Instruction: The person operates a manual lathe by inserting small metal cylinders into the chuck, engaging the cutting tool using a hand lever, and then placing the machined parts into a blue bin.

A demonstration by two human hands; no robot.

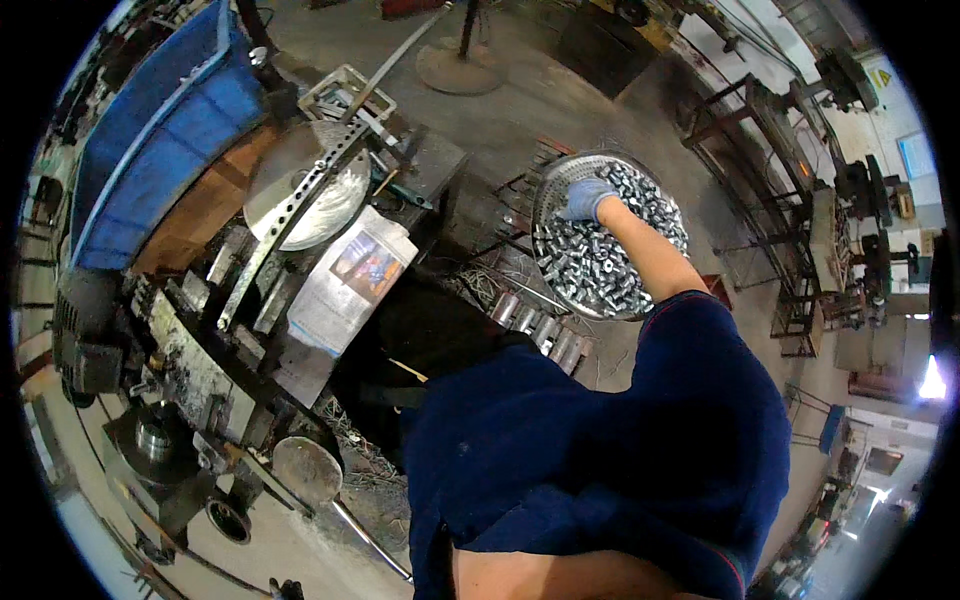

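Note:
My right hand point(588, 199), in a blue-grey knitted glove, reaches over a round perforated metal basin point(549, 180). Its fingers curl downward and look drawn together at the edge of a heap of short, shiny hollow metal parts point(590, 262). Whatever lies within the fingers is hidden by the glove. The parts fill most of the basin, while its perforated bottom shows at the upper left. My left hand is out of sight.
On the left stands a dirty machine with a perforated metal bar point(285, 210) across a round plate point(330, 195). A printed paper sheet point(355, 280) lies beside it. Larger metal cylinders point(540, 328) line up below the basin. Behind are a blue bin point(160, 140) and racks point(745, 130).

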